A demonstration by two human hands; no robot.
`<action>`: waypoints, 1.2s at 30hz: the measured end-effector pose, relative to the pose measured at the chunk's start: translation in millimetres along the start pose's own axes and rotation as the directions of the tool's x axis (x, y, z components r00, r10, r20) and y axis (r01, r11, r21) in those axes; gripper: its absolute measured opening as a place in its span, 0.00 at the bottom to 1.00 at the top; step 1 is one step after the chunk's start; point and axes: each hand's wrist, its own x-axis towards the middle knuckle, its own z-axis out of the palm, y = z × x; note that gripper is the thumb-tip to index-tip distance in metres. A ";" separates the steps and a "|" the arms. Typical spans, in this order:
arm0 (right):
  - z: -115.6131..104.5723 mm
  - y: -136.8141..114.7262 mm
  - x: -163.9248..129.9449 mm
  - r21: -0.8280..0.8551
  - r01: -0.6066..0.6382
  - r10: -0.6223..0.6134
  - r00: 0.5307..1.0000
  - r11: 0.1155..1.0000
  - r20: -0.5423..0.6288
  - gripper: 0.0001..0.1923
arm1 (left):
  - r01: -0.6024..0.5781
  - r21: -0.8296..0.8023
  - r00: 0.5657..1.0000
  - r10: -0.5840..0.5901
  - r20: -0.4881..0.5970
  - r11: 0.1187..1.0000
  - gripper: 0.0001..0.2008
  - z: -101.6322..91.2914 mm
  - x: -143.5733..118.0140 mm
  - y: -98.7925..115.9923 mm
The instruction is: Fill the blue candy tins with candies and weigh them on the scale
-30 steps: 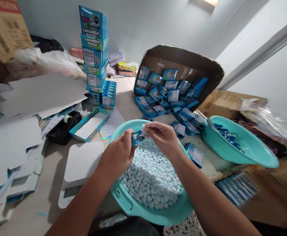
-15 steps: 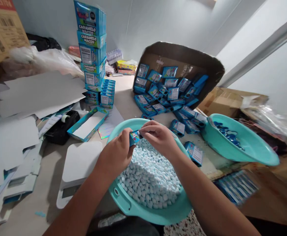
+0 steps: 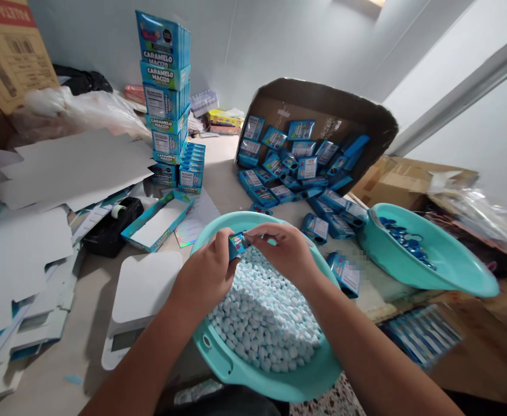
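Observation:
My left hand (image 3: 205, 274) grips a small blue candy box (image 3: 237, 242) above a teal basin (image 3: 253, 370) heaped with pale blue tablets (image 3: 264, 320). My right hand (image 3: 283, 249) pinches the top end of the same box with thumb and forefinger. Both hands meet over the basin's far side.
A tipped cardboard box (image 3: 322, 104) spills several small blue boxes (image 3: 288, 167) onto the table. A second teal basin (image 3: 452, 266) with dark blue pieces sits at right. A white scale (image 3: 143, 292), a tape dispenser (image 3: 112, 222), an open blue tray (image 3: 158, 219) and a stack of blue cartons (image 3: 166, 98) stand at left.
My right hand held a white tablet above the box a second ago; now its fingers are down on the box's top end. Both hands stay over the basin.

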 end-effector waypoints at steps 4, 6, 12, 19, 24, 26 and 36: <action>-1.7 0.1 1.7 0.004 0.090 -0.090 0.994 0.996 0.058 0.09 | -0.001 -0.011 1.000 0.001 0.011 1.000 0.19 -0.6 0.7 0.2; -3.7 0.9 2.5 -0.008 0.177 -0.175 0.980 0.984 0.095 0.11 | -0.011 -0.012 1.000 0.012 0.017 1.000 0.20 -0.5 0.9 0.4; -6.5 1.5 -3.3 -0.046 0.207 -0.199 0.971 0.977 0.131 0.20 | 0.009 -0.035 1.000 -0.008 0.003 0.999 0.19 0.9 0.1 -0.2; -5.6 2.2 0.7 0.181 0.084 -0.062 0.990 0.980 -0.124 0.16 | 0.073 -0.207 0.990 -0.096 -0.102 0.975 0.20 3.6 -1.0 -4.6; -2.1 11.0 10.8 0.137 -0.039 0.048 0.997 0.990 -0.063 0.13 | 0.061 -0.529 0.887 -0.290 -0.360 0.846 0.23 -9.8 0.9 -6.7; 2.3 13.8 10.6 -0.015 -0.016 0.017 0.999 1.000 0.047 0.12 | 0.035 -0.564 0.846 -0.324 -0.422 0.825 0.25 -28.7 -2.8 -15.8; 22.9 25.7 -4.6 -0.241 0.281 -0.105 0.824 0.929 0.557 0.09 | 0.407 -0.689 0.870 -0.485 0.092 0.599 0.35 -79.3 -58.6 -100.6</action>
